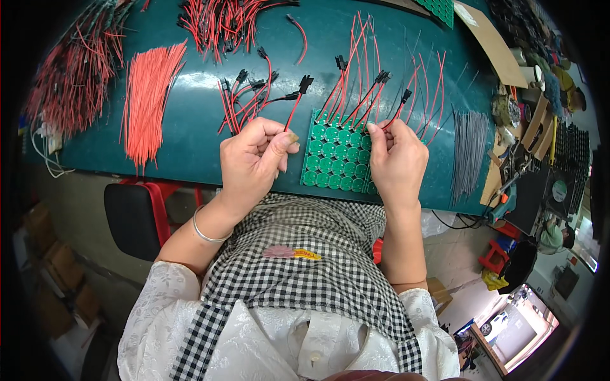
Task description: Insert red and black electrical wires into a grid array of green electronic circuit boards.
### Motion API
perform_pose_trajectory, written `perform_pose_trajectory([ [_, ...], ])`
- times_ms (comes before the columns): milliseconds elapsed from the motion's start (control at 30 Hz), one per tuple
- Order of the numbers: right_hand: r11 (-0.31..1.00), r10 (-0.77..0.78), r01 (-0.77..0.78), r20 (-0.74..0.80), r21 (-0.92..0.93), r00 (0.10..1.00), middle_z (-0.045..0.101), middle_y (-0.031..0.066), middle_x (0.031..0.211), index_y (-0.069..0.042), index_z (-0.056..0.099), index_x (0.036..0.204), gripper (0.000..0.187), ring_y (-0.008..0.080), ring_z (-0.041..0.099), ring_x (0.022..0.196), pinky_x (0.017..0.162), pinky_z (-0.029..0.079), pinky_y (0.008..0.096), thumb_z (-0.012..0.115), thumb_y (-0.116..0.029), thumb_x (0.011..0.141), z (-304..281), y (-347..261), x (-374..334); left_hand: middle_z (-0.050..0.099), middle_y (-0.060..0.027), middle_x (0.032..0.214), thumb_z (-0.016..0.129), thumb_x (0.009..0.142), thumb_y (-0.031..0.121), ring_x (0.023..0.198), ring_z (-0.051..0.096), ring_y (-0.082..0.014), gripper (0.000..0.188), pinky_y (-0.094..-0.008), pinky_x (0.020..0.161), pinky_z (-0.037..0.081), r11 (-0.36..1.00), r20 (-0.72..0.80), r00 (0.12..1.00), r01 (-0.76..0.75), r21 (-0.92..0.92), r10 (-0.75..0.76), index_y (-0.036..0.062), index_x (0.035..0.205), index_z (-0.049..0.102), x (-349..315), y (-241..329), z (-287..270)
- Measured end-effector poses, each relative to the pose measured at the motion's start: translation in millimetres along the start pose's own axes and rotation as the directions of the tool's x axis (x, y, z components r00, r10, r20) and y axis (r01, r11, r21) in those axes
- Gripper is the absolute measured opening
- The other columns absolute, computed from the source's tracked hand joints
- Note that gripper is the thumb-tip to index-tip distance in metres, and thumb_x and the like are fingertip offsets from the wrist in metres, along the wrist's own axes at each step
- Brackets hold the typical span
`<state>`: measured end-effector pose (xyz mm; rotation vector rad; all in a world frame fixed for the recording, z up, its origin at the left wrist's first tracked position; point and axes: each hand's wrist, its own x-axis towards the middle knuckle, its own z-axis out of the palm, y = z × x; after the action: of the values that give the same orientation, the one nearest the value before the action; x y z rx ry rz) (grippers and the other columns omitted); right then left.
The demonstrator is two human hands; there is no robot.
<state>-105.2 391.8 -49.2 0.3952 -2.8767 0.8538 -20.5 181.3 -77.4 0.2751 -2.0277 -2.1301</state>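
My left hand is closed, thumb against fingers, pinching a red-and-black connector cable whose black plug points up and away. A panel of round green circuit boards lies near the table's front edge, between my hands. Over its right edge my right hand is closed too, pinching another connector cable with a black plug. Along the panel's far edge stand several attached cables and long red wires. The wire ends inside both my hands are hidden by the fingers.
Left of my hands lie loose connector cables and a bundle of straight red wires. More cables are heaped at the back. Grey wires lie at the right, near cardboard and tools. A black-and-red chair stands below the table.
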Motion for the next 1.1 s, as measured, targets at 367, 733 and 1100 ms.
perform_pose_trajectory([
  [367,0.984,0.083,-0.063,-0.112,0.167,0.99,0.064,0.0081,0.067,-0.003,0.06,0.08,0.024,0.017,0.061,0.054,0.052,0.048,0.0305,0.082,-0.012,0.084,12.8,-2.2,1.4,0.073,-0.0134,0.086,0.061,0.1,0.006,0.061,0.064,-0.0112,0.014,-0.0213,0.05,0.051,0.908,0.16,0.962,0.264,-0.325,-0.223,-0.0056,0.107,0.063,-3.9,17.7,1.4],
  [733,0.544,-0.047,-0.305,0.391,0.782,0.919,0.068,0.0071,0.092,0.005,0.067,0.098,0.009,0.0073,0.063,0.07,0.054,0.05,0.0182,0.072,0.002,0.09,-32.7,-17.2,-23.2,0.071,-0.0075,0.083,0.071,0.093,0.004,0.064,0.063,-0.009,0.009,-0.0225,0.055,0.048,0.999,0.327,0.944,-0.043,0.024,0.032,-0.0005,0.1,0.071,-14.5,25.3,27.8],
  [1100,0.913,0.099,-0.043,-0.119,0.406,0.988,0.066,0.0066,0.079,0.005,0.066,0.084,0.009,0.007,0.059,0.058,0.051,0.048,0.0215,0.073,0.002,0.087,-6.6,26.4,-12.9,0.06,-0.0088,0.09,0.081,0.074,0.008,0.086,0.057,-0.0286,0.023,-0.0406,0.076,0.047,0.424,0.184,0.929,-0.315,0.849,0.322,0.0038,0.091,0.067,53.2,16.0,-16.8],
])
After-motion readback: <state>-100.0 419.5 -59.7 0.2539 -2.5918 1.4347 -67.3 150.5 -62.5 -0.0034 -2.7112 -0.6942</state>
